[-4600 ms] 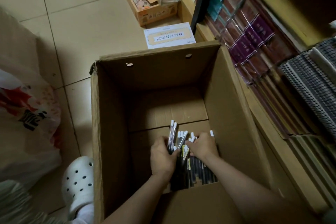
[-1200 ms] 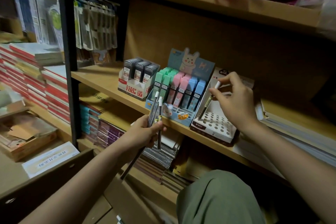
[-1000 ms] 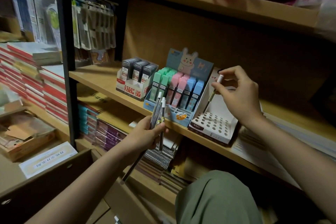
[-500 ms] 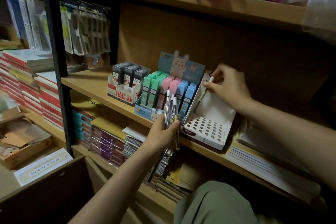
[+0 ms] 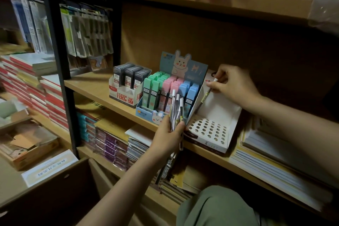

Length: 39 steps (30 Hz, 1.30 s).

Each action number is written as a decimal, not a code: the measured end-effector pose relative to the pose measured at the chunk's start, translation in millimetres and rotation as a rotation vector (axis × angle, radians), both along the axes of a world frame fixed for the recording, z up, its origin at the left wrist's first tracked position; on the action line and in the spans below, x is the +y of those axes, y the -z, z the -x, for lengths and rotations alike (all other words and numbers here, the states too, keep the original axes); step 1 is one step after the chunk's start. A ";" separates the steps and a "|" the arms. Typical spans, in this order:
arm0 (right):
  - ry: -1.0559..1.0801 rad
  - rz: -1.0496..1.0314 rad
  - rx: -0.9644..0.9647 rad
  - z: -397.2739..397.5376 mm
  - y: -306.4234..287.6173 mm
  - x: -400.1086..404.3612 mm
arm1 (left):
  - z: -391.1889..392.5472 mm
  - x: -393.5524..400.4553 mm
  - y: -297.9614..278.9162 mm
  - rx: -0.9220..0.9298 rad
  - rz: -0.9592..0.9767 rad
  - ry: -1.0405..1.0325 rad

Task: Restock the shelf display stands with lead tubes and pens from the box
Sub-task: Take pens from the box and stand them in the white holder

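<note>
My left hand [image 5: 167,135] grips a bundle of white-capped pens [image 5: 176,110] upright, in front of the pastel lead tube stand [image 5: 166,95]. My right hand [image 5: 233,83] pinches a single pen [image 5: 208,91] near its cap, tilted over the back of the white pen stand [image 5: 211,128], whose holed top shows no pens in it. A grey lead tube stand [image 5: 126,83] sits to the left on the same wooden shelf [image 5: 91,86]. The brown cardboard box [image 5: 55,189] stands at the lower left, its inside hidden.
A black shelf post [image 5: 58,64] rises at the left. Stacked notebooks [image 5: 275,161] lie right of the pen stand, more books fill the shelf below [image 5: 113,143]. My knee in green cloth [image 5: 216,207] is at the bottom. A small box [image 5: 27,143] sits on the floor.
From the box, both hands have come up to the shelf with pens. In the last second the left hand moved its bundle right, toward the pen stand; the right hand keeps its pen over the stand's back.
</note>
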State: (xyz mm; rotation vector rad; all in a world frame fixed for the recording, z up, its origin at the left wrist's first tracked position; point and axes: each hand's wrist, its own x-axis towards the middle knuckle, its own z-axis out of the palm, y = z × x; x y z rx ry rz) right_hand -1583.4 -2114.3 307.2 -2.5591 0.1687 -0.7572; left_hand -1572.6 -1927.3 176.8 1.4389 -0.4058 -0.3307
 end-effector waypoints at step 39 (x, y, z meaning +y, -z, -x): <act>0.070 0.049 -0.136 -4.7 21.6 16.4 | -9.3 -6.3 4.3 -0.054 -0.041 -0.023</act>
